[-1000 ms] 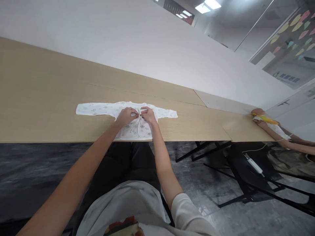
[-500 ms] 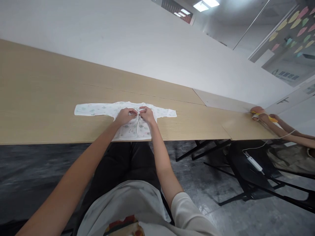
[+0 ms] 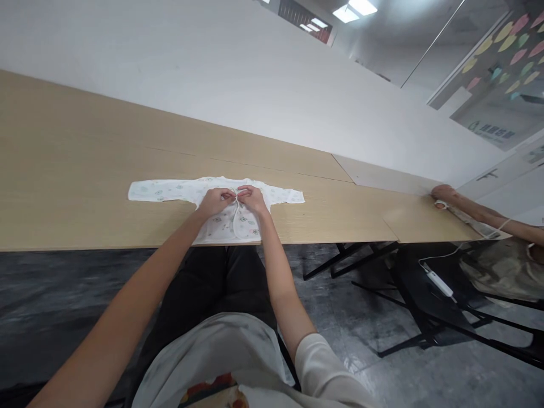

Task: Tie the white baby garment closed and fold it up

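A small white baby shirt (image 3: 225, 224) with a pale print lies spread on the wooden table (image 3: 335, 215), sleeves stretched to both sides and hem at the front edge. My left hand (image 3: 216, 202) pinches the cloth at the front opening, just below the neckline. Opposite it, my right hand (image 3: 252, 199) pinches the other edge of that opening. The fingertips of both hands meet at the middle of the shirt. Whatever fastening lies between them is too small to make out.
A white wall panel (image 3: 204, 68) rises behind the table. At the far right another person's arm (image 3: 476, 208) reaches over the table. Below it stands a black folding chair (image 3: 425, 300) with a white power strip (image 3: 440, 283) and cable on it.
My fingertips have drawn together at the shirt's opening, closing the small gap between them. At the far right, the other person's arms have shifted and a yellow thing there no longer shows.
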`<state>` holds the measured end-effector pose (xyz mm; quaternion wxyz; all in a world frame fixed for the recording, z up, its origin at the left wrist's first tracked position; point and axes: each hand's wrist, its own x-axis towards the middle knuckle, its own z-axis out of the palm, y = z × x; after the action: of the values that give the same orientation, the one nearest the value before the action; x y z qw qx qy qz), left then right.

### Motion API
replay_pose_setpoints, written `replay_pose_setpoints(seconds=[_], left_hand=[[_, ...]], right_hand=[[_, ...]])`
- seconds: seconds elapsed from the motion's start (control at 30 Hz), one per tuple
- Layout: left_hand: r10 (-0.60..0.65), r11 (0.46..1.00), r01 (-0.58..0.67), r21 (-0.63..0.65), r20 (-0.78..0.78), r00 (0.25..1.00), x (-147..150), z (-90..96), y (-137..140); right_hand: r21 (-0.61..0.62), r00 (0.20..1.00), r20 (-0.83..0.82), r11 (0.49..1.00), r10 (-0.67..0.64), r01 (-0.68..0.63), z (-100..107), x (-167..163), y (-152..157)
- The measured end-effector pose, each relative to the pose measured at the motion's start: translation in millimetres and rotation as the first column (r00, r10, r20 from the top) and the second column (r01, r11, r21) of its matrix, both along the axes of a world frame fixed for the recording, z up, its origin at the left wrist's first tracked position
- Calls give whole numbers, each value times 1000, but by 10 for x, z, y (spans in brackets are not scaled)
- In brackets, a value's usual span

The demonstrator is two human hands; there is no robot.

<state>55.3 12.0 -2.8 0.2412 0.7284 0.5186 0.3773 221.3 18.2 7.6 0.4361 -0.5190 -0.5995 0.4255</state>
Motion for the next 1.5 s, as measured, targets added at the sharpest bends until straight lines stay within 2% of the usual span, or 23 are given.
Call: replay_pose_setpoints(seconds=[0.27,0.5,0.77,1.27,1.5], left_hand=[[10,999,-9,-45,16,1000,0,11,-4],[-1,999,6,-45,120,993,1,23,-54],[16,999,-15,-32,51,999,-6,45,-91],[10,998,-16,62,99,995,9,-4,-57],[61,994,-61,92,-4,998,20,9,-67]], right_hand=[[44,992,128,999,-1,-5,0,22,-48],[64,988,152,997,37,-47,4,0,-58],[98,970,242,995,5,-30,9,-30,-80],[96,962,272,995,-19,-7,-49,-48,-10],[94,966,260,995,13,-39,-79,-15,9]])
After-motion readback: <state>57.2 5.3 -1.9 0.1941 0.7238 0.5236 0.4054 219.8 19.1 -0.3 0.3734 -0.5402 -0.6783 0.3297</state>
